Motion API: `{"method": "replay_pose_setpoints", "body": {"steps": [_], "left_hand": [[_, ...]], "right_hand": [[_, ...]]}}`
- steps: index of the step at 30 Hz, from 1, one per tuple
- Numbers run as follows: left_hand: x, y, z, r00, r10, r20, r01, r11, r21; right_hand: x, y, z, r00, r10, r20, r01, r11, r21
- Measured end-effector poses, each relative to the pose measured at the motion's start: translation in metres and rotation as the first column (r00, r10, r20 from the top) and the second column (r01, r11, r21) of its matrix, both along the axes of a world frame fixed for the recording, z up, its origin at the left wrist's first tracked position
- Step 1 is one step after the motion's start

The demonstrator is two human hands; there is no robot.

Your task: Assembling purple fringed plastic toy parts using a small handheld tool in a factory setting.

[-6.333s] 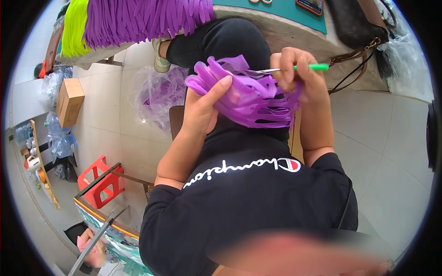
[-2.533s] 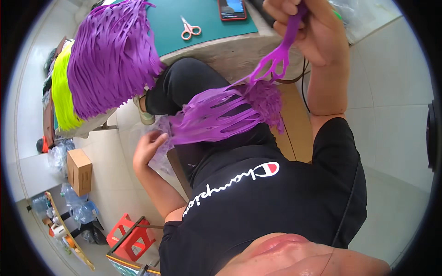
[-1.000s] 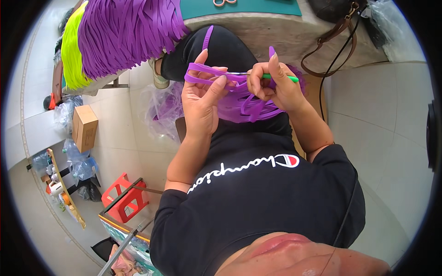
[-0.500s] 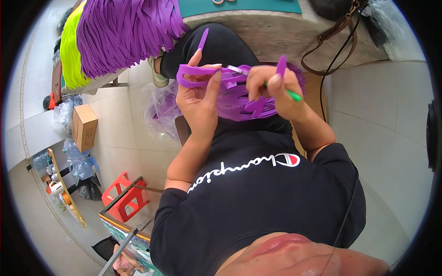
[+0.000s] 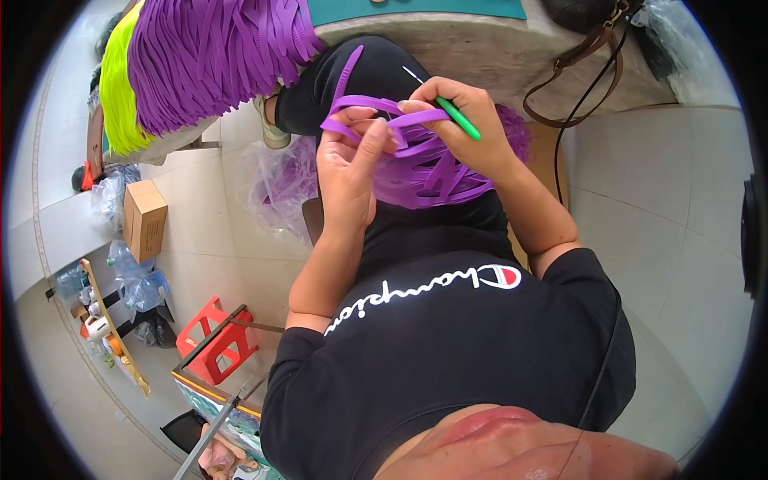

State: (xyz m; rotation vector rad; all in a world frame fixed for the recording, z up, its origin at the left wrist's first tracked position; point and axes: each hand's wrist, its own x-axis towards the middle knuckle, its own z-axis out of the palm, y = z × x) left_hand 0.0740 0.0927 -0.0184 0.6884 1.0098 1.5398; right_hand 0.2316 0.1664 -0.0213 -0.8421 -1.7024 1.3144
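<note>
My left hand [image 5: 348,164] pinches a looped purple rubber strap [image 5: 346,76], whose ribbed end sticks up past the fingers. In my right hand [image 5: 468,128] is a slim green-handled tool [image 5: 458,118] with a thin pale metal tip pointing up and left; its exact kind is unclear. The right fingers also grip one end of the strap, stretched level between the hands. Below both hands, a heap of purple straps [image 5: 436,180] rests at my lap. Part of the strap is hidden behind the left fingers.
Ahead, a cloth-covered table [image 5: 448,48] carries a green mat [image 5: 416,10]. Purple straps [image 5: 216,60] and yellow-green straps [image 5: 120,96] hang at the far left. A clear plastic bag [image 5: 276,188], a carton [image 5: 145,220] and a red stool [image 5: 216,340] are on the left. A brown bag strap [image 5: 572,64] hangs at right.
My right hand has moved slightly up and left and now holds a strap end besides the tool. The tool's tip has swung upward, away from the strap. The strap loop has shifted in my left fingers.
</note>
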Motion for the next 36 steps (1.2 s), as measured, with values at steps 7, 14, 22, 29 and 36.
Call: {"method": "replay_pose_setpoints", "body": {"steps": [7, 14, 22, 29, 36], "left_hand": [[0.016, -0.001, -0.005, 0.994, -0.09, -0.062, 0.086, 0.994, -0.061], [0.014, -0.001, -0.006, 0.976, 0.019, -0.215, -0.019, 1.0, 0.004], [0.015, 0.007, -0.002, 0.999, 0.03, -0.038, -0.031, 0.999, -0.036], [0.016, 0.008, -0.002, 0.999, 0.041, 0.006, -0.04, 0.999, -0.032], [0.016, 0.005, 0.0, 0.999, -0.014, 0.032, 0.013, 1.0, 0.013]], "right_hand": [[-0.003, -0.008, 0.006, 0.999, -0.037, 0.039, 0.036, 0.999, 0.027], [0.007, -0.009, 0.005, 0.984, -0.103, -0.146, 0.124, 0.983, 0.137], [0.027, -0.01, 0.006, 0.9, 0.123, -0.418, -0.288, 0.888, -0.358], [0.024, -0.011, 0.002, 0.928, 0.107, -0.357, -0.252, 0.886, -0.389], [0.02, -0.011, 0.0, 0.933, 0.076, -0.353, -0.173, 0.952, -0.254]]}}
